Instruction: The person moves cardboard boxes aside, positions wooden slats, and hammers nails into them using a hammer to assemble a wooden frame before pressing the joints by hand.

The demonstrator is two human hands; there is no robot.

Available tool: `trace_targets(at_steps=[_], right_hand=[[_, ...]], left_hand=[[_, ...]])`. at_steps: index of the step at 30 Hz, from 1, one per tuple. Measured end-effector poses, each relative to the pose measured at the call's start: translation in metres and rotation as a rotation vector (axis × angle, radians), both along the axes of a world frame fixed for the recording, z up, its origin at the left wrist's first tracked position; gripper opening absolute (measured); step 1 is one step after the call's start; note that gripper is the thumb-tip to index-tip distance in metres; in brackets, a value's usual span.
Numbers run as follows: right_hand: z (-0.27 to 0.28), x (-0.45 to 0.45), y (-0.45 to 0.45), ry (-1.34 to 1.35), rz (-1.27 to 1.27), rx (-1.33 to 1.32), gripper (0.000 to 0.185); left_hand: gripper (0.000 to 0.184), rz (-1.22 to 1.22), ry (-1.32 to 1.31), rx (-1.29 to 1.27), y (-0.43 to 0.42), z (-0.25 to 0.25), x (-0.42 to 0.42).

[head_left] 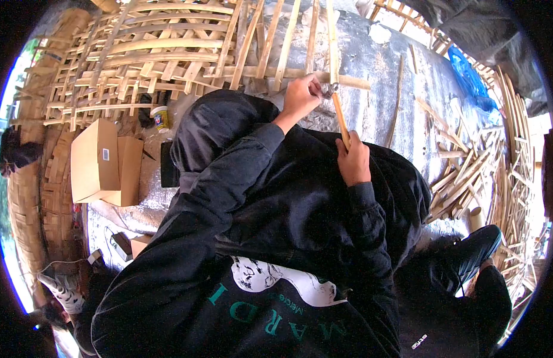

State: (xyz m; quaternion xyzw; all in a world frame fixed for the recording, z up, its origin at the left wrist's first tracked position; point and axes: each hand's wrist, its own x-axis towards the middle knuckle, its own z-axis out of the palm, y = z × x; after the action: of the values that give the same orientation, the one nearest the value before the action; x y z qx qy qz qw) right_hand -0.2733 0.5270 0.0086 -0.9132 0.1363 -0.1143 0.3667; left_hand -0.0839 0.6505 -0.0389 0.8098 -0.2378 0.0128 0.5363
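Note:
My right hand (354, 160) is wrapped round the wooden handle of a hammer (341, 117). The hammer's metal head is at the crossing of an upright bamboo strip (332, 42) and a horizontal bamboo strip (355, 81). Just left of the head, my left hand (303, 96) is closed, its thumb and fingers pinched together near the joint. What the pinch holds is too small to make out. Several more upright strips cross the horizontal one to the left.
Woven bamboo lattice (163, 45) spreads at the upper left. Below it are a small tub (161, 119) and a cardboard box (96, 161). Loose bamboo pieces (467, 185) and a blue plastic bag (467, 77) lie right. Another person's dark-clothed leg (467, 253) is at lower right.

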Motion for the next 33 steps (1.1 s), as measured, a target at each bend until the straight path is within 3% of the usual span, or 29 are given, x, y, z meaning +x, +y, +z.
trace_targets(at_steps=[13,22,28,30,33], right_hand=[[0.010,-0.002,0.003,0.021,0.000,0.011,0.018],[0.003,-0.003,0.000,0.013,0.016,-0.016,0.020],[0.006,-0.004,0.002,0.013,0.015,-0.015,0.019],[0.004,-0.003,0.000,0.004,0.024,-0.023,0.019],[0.005,-0.003,0.001,-0.008,0.030,-0.017,0.018]], left_hand=[[0.019,0.003,0.000,0.030,0.006,0.013,-0.008],[0.024,-0.015,0.010,-0.096,0.004,0.007,-0.007],[0.043,0.126,-0.070,0.070,-0.002,0.003,-0.009],[0.051,0.253,-0.230,0.069,-0.002,-0.002,-0.006],[0.055,0.293,-0.139,0.038,-0.001,-0.007,-0.005]])
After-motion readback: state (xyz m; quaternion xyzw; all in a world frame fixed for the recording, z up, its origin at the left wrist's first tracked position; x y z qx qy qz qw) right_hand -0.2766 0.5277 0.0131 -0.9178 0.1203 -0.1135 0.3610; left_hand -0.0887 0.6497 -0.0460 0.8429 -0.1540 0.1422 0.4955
